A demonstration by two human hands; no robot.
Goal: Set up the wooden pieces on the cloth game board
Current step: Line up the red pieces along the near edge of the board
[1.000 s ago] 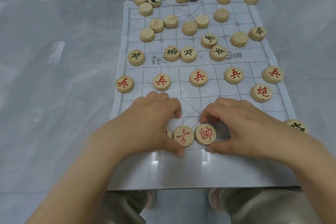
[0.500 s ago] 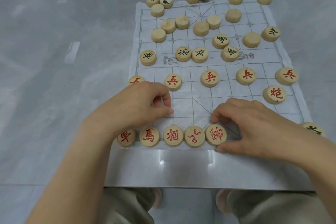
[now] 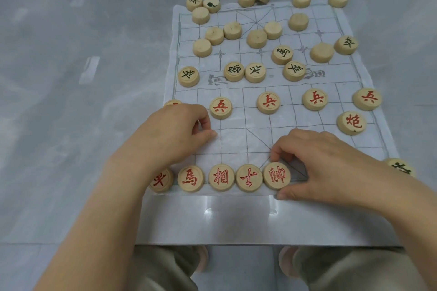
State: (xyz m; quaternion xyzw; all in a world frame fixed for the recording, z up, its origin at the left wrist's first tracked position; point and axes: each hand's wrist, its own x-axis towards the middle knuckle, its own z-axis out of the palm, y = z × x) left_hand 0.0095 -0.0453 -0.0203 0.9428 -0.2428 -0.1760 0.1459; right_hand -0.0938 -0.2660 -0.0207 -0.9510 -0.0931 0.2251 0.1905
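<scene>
Grey floor (image 3: 71, 125): L hand (image 3: 175, 134) curled, R hand (image 3: 326, 168) round red pc (image 3: 276, 176).

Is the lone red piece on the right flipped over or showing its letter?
Showing its letter: the red piece lies flat on the cloth board, red character facing up.

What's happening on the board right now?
A person is laying out the red pieces on the cloth board. Five sit side by side in the near row; the right hand pinches the rightmost piece of it. The left hand is curled over the board's left side; whether it holds a piece cannot be told. The black pieces lie scattered on the far half, several face down.
</scene>
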